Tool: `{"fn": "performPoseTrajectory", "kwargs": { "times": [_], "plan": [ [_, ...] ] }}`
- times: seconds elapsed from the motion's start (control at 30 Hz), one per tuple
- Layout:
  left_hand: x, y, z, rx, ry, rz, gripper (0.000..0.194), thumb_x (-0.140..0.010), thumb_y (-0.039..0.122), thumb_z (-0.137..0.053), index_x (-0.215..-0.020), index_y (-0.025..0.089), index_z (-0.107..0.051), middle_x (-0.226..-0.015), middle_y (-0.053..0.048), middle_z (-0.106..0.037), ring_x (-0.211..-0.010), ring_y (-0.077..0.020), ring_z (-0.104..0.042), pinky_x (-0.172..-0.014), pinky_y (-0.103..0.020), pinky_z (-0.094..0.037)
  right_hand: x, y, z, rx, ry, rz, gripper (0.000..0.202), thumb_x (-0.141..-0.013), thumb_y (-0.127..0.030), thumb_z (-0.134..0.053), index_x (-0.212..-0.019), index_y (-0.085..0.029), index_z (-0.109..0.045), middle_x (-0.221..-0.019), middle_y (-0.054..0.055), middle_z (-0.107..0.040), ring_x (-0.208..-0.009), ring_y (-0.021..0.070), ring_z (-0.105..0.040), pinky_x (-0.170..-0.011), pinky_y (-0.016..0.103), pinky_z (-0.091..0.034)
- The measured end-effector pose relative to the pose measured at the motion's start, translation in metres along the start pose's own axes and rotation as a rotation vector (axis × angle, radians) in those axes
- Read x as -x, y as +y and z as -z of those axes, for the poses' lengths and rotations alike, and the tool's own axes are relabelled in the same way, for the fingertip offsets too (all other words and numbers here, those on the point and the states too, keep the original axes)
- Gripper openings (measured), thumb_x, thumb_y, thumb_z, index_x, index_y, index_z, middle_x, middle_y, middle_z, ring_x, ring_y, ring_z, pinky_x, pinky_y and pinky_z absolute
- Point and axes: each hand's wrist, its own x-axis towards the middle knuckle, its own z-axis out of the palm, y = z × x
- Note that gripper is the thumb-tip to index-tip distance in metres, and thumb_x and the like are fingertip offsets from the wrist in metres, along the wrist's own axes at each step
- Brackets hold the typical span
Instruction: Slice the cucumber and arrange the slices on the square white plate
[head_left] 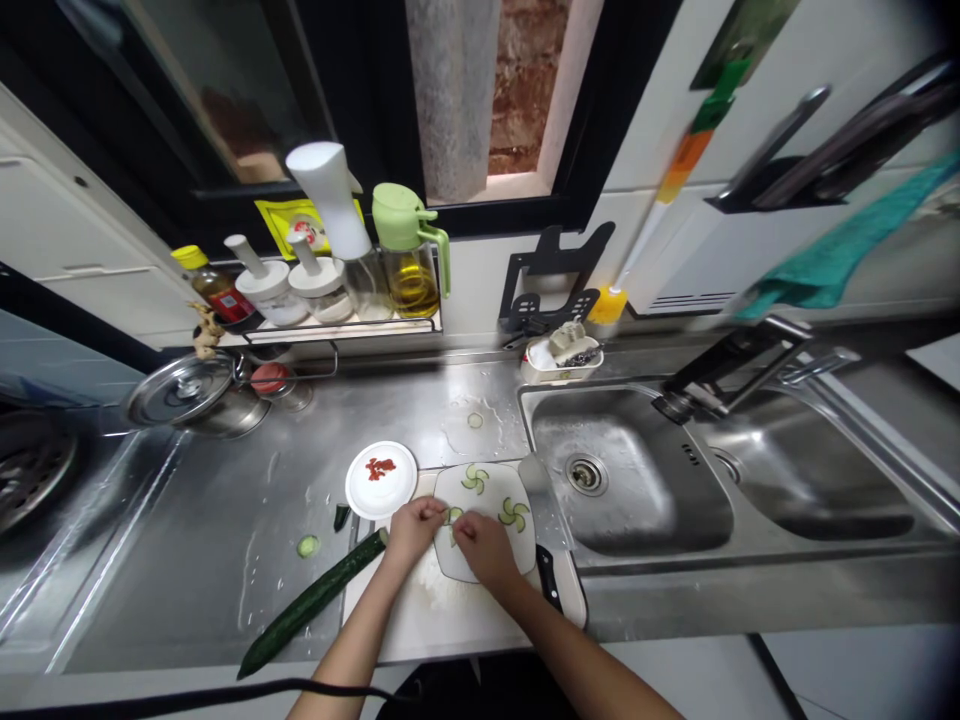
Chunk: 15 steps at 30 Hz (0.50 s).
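Observation:
Both hands meet over the left part of a squarish white plate (480, 560) on a white cutting board (420, 630). My left hand (414, 530) is pinched at the plate's left edge; what its fingertips hold is too small to name. Closed too, my right hand (484, 545) rests at green slices (452, 516), its fingertips mostly hidden. Two pinwheels of cucumber slices (475, 479) (514, 514) lie on the plate. Left of it stands a round white plate (381, 480) with red bits (380, 468). A long cucumber (311, 600) lies with its cut end on the board.
A knife with a black handle (549, 578) lies at the board's right, beside the double sink (630, 470). Cucumber pieces (307, 546) lie on the steel counter (217, 530). Behind are a lidded pot (191, 390), a seasoning shelf (345, 330) and a sponge holder (562, 360).

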Motion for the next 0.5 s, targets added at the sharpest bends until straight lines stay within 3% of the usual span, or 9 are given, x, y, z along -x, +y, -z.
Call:
{"fn": "performPoseTrajectory", "kwargs": {
  "times": [0.17, 0.5],
  "plan": [
    [-0.009, 0.008, 0.001, -0.150, -0.005, -0.036, 0.014, -0.070, 0.019, -0.057, -0.077, 0.019, -0.069, -0.066, 0.001, -0.067, -0.063, -0.0123, -0.060, -0.063, -0.023, -0.043, -0.008, -0.003, -0.003, 0.075, 0.013, -0.020, 0.019, -0.079, -0.011, -0.048, -0.073, -0.021, -0.063, -0.068, -0.001, -0.065, -0.068, 0.0149, -0.059, -0.063, 0.023, -0.036],
    [-0.016, 0.014, -0.001, -0.340, -0.055, -0.086, 0.011, -0.077, 0.018, -0.055, -0.078, 0.018, -0.066, -0.069, 0.001, -0.066, -0.065, -0.0105, -0.058, -0.063, -0.020, -0.039, -0.015, -0.003, -0.004, 0.189, -0.007, -0.042, 0.017, -0.080, -0.011, -0.051, -0.076, -0.020, -0.066, -0.072, 0.000, -0.066, -0.070, 0.0143, -0.057, -0.062, 0.022, -0.032]
  ]
}}
